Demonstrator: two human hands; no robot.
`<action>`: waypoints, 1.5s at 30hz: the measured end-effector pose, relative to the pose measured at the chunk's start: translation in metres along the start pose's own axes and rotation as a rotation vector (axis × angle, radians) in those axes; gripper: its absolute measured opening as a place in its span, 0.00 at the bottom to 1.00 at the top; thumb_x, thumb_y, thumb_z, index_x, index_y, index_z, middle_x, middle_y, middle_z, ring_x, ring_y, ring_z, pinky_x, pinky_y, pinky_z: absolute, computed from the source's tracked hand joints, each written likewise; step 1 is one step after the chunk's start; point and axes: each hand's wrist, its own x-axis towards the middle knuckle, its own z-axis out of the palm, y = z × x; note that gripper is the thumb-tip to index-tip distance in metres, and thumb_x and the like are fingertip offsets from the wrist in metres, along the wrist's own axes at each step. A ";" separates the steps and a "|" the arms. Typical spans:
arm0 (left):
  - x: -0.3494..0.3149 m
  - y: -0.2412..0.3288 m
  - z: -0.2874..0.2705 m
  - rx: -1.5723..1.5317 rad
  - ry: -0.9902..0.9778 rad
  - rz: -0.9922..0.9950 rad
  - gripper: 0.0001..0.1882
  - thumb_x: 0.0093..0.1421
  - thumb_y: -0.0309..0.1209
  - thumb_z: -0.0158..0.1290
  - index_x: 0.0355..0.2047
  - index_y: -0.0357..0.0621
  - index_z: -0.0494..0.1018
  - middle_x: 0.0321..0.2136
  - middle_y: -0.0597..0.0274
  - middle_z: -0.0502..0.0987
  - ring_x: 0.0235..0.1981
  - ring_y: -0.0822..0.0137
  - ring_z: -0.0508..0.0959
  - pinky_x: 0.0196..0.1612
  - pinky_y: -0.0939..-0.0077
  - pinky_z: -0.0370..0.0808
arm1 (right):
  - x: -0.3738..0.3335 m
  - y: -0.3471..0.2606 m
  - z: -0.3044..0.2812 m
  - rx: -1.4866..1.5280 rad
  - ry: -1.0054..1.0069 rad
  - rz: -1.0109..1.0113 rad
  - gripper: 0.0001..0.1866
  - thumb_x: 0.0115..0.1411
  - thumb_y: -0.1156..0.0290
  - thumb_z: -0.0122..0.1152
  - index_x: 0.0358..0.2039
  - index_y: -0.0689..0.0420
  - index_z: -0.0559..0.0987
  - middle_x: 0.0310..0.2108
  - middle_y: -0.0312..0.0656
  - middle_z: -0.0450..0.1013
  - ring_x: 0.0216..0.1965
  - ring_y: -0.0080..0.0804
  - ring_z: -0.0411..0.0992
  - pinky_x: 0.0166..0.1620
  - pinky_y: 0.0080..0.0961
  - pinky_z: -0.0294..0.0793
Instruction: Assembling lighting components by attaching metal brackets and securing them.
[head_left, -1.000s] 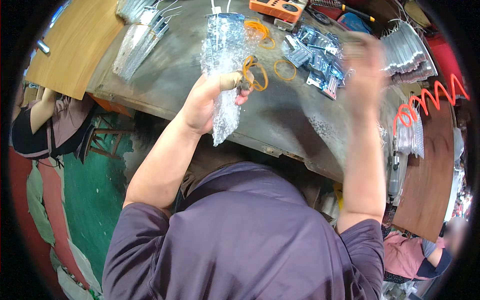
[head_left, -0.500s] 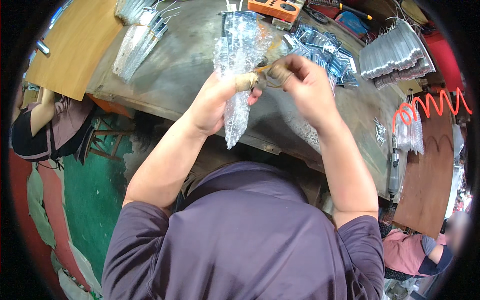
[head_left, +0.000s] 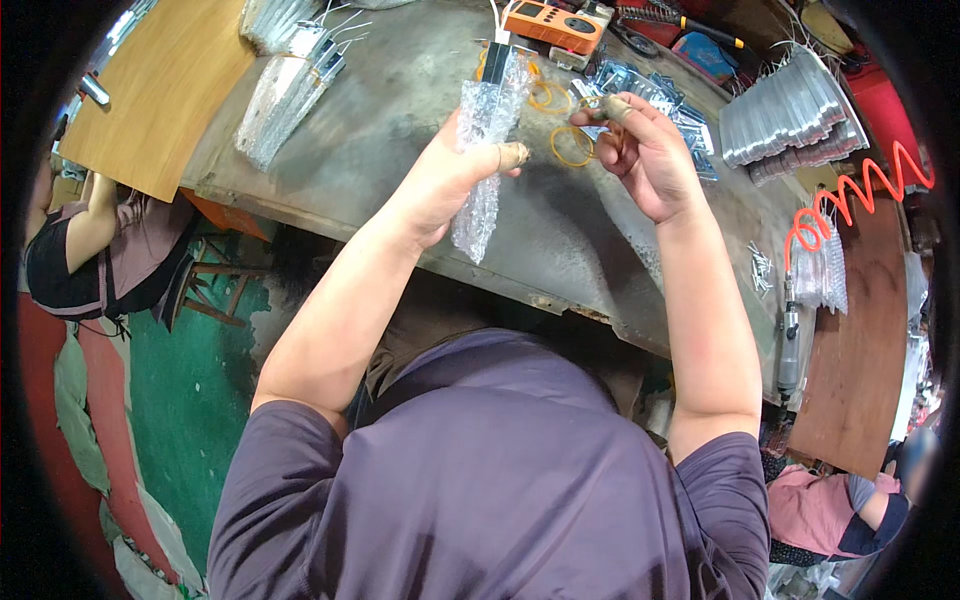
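My left hand is wrapped round a slim bundle in clear bubble wrap. The bundle stands nearly upright in the view, its dark end and white wires pointing away from me. To the right, my right hand is raised over the bench with thumb and fingertips pinched together. A thin yellow rubber band shows at these fingertips, partly hidden. Another yellow rubber band forms a loop just beside the fingers. More yellow bands lie between the two hands. Both thumbs wear tan wrapping.
Wrapped bundles lie at the back left beside a wooden board. An orange meter sits at the back. Metal parts, stacked silver pieces, small screws and a coiled red hose with an air screwdriver are at the right.
My right hand has drawn away from the bundle to the right, leaving a gap between the hands. The bundle in my left hand has turned and shows its dark end more plainly.
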 end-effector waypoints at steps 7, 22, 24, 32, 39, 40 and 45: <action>-0.002 -0.002 0.001 -0.325 -0.237 -0.164 0.27 0.52 0.35 0.54 0.51 0.37 0.64 0.43 0.59 0.72 0.37 0.68 0.75 0.36 0.80 0.70 | -0.019 -0.003 0.013 0.394 -0.253 -0.061 0.12 0.64 0.68 0.44 0.42 0.61 0.70 0.34 0.45 0.75 0.23 0.22 0.69 0.20 0.12 0.62; -0.012 -0.013 0.002 -0.322 -0.074 -0.033 0.22 0.56 0.38 0.49 0.44 0.33 0.68 0.35 0.52 0.74 0.31 0.69 0.74 0.36 0.79 0.72 | -0.033 0.002 0.021 0.178 -0.014 -0.039 0.10 0.63 0.66 0.49 0.36 0.59 0.74 0.32 0.40 0.75 0.32 0.25 0.74 0.30 0.16 0.69; -0.008 -0.015 -0.008 -0.305 -0.104 -0.053 0.20 0.56 0.38 0.49 0.42 0.33 0.69 0.33 0.52 0.75 0.32 0.68 0.75 0.36 0.79 0.72 | -0.030 0.000 0.014 0.191 0.033 -0.029 0.11 0.63 0.66 0.48 0.36 0.59 0.74 0.32 0.39 0.75 0.32 0.26 0.75 0.30 0.17 0.70; -0.011 -0.009 -0.007 -0.318 -0.043 -0.112 0.15 0.55 0.35 0.51 0.38 0.37 0.71 0.29 0.60 0.75 0.28 0.74 0.73 0.33 0.81 0.70 | -0.003 0.010 0.003 -1.124 0.179 -0.474 0.10 0.55 0.68 0.56 0.35 0.58 0.76 0.28 0.44 0.75 0.33 0.39 0.74 0.37 0.29 0.72; -0.021 -0.003 -0.004 -0.319 -0.141 0.001 0.18 0.53 0.36 0.52 0.40 0.35 0.71 0.31 0.60 0.75 0.30 0.73 0.72 0.34 0.80 0.69 | -0.031 0.011 0.026 -0.851 0.139 -0.336 0.11 0.58 0.66 0.57 0.37 0.59 0.75 0.35 0.40 0.74 0.35 0.29 0.71 0.37 0.24 0.70; -0.021 -0.004 -0.003 -0.341 -0.171 0.017 0.18 0.53 0.36 0.53 0.40 0.36 0.71 0.31 0.60 0.75 0.30 0.73 0.72 0.35 0.80 0.69 | -0.038 0.016 0.032 -0.581 0.074 -0.192 0.11 0.58 0.65 0.56 0.38 0.58 0.75 0.35 0.37 0.74 0.36 0.27 0.71 0.37 0.22 0.70; -0.027 -0.003 0.005 -0.240 -0.213 -0.015 0.19 0.51 0.30 0.57 0.43 0.37 0.69 0.32 0.60 0.75 0.33 0.73 0.73 0.38 0.79 0.70 | -0.066 0.031 0.037 0.194 0.011 0.051 0.13 0.61 0.61 0.52 0.38 0.58 0.72 0.32 0.39 0.74 0.31 0.22 0.70 0.29 0.18 0.67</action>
